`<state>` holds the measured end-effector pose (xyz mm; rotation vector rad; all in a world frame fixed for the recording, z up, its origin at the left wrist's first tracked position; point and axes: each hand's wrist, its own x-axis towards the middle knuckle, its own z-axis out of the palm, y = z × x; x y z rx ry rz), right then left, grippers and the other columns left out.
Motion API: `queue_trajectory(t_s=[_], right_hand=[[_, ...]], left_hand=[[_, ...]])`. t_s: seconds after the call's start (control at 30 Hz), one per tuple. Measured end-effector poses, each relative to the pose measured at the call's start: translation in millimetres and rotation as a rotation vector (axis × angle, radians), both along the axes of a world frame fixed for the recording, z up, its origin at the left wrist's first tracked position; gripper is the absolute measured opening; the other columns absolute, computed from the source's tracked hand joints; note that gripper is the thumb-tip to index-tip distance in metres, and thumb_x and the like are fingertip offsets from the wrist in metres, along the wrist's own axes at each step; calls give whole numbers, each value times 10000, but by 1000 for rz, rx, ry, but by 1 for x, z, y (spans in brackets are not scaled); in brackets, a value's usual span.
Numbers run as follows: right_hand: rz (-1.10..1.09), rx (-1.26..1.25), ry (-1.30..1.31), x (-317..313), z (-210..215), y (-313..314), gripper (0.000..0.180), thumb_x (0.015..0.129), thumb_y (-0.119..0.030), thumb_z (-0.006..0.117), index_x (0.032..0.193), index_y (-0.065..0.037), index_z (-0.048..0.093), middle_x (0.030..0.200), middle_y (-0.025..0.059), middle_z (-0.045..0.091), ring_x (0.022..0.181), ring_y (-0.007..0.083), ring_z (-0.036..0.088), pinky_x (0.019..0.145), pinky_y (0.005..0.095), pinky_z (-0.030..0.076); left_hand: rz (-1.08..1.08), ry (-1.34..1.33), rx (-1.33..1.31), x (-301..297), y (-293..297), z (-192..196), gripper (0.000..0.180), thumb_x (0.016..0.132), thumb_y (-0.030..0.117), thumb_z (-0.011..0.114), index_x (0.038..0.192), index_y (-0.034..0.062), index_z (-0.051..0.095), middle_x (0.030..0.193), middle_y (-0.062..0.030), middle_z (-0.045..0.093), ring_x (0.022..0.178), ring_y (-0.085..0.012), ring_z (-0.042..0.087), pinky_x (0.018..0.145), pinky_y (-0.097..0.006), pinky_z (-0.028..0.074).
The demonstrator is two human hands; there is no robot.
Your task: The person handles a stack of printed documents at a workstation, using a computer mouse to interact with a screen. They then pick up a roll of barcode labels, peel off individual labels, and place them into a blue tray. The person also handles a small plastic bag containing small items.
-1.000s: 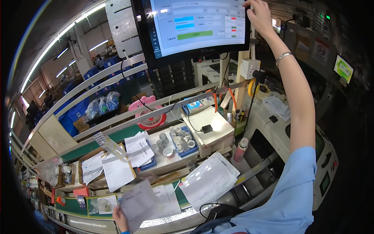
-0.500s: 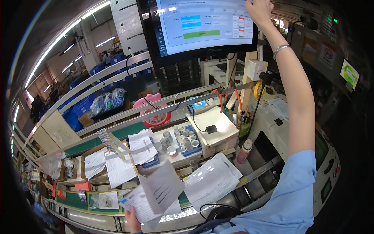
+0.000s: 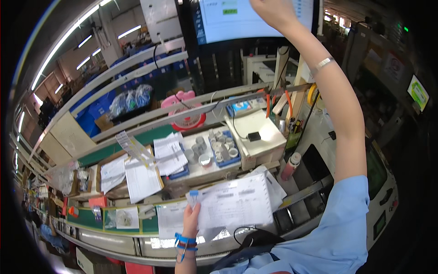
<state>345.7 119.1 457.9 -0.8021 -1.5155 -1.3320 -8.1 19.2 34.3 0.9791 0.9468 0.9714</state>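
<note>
My left hand, with a blue band at its wrist, is closed on the left edge of some printed paper sheets. A small blue-and-white piece shows at its thumb. Under these sheets, other papers lie on the workbench. My right arm reaches up, and my right hand is in front of the monitor at the top of the view. The upper edge cuts off its fingers, so whether they touch the screen cannot be seen. A metal band circles my right wrist.
Behind the papers stand a blue tray of grey cups and a white box. A pink fan sits behind the rail. To the right are a pink bottle and orange-handled pliers. More paper sheets lie at left.
My left hand has moved right with the papers, which now lie flatter. On the monitor, my right hand has shifted left, and the screen's contents differ. The view has tilted slightly.
</note>
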Motion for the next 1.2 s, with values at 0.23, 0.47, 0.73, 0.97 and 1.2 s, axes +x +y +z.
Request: queue_trajectory(t_s=[0.23,0.47,0.73,0.97,1.2], right_hand=[[66,-1172,118,-11,-230,-34,123,739,-86,461,821,-67,551,706,81,545,709,272,540,616,386,419],[-433,-1785,422,19,-371,23,696,652,-264,575,1292,-158,323,1146,290,388,980,391,504,842,367,430],[290,-1472,707,-18,-367,-21,346,722,-94,591,1039,-114,456,801,117,566,725,225,550,657,284,431],[611,-1811,539,-48,-339,-64,288,750,-71,618,1021,-69,521,900,30,572,797,106,537,706,245,429],[506,-1745,537,-48,-345,-59,286,770,-88,605,1041,-63,518,883,47,578,781,94,537,706,237,433]], left_hand=[[-76,-71,-186,26,7,-35,274,859,133,502,1089,-14,474,1032,-96,569,905,-146,556,775,-272,453],[-84,-123,-126,69,11,-45,282,866,101,473,1122,-15,462,1045,-73,555,929,-131,526,801,-259,422],[-33,-195,-144,83,10,-39,267,871,94,456,1110,-26,447,1048,-89,550,931,-141,532,803,-264,427],[-42,-240,-145,92,12,-38,299,877,102,448,1145,-27,412,1087,-110,530,961,-162,534,816,-289,443],[-10,-161,-104,90,6,-42,288,870,114,466,1122,-20,430,1048,-101,548,925,-155,543,791,-290,450]])
